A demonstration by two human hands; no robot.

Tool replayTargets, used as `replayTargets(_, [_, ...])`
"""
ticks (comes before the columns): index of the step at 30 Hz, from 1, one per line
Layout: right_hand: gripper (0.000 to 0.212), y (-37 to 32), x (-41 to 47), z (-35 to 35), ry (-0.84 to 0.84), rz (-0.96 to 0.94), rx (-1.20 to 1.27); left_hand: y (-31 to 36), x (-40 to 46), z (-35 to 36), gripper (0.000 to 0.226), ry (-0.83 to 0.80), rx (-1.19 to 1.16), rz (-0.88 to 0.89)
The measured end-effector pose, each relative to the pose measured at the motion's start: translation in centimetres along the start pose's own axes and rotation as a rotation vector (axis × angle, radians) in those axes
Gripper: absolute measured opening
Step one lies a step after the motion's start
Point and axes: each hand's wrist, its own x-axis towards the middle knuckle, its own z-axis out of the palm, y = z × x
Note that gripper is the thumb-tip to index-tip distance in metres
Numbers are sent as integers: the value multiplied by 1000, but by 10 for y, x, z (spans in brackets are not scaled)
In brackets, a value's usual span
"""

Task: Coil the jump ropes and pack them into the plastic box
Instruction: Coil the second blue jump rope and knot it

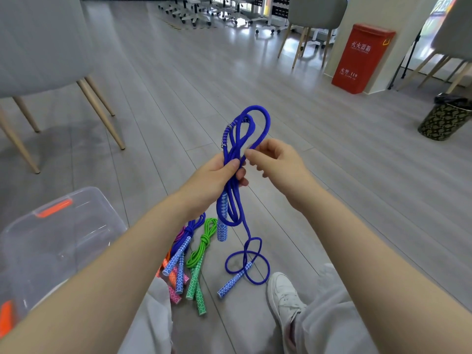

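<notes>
We see the left hand [217, 175] gripping the looped blue rope [245, 139]; the right hand [275, 162] pinches a strand just beside it. One handle [231, 283] lies on the floor [178, 85].

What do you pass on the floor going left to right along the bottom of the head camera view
Clear plastic box → bundle of coiled jump ropes → loose blue handle at the end of the blue rope held in the hands → white shoe.
</notes>
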Motion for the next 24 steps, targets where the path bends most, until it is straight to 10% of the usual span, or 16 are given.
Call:
replayTargets(4, [21, 13, 6, 0, 16, 127, 104, 7, 2, -4, 16, 55, -265, -7])
replayTargets(9, [43, 32, -2, 10, -356, 152, -73, 12, 4, -11, 16, 85, -435, -1])
replayTargets(24, [7, 93, -4, -8, -652, 248, -781, 27, 3, -57, 19, 244, -704, 98])
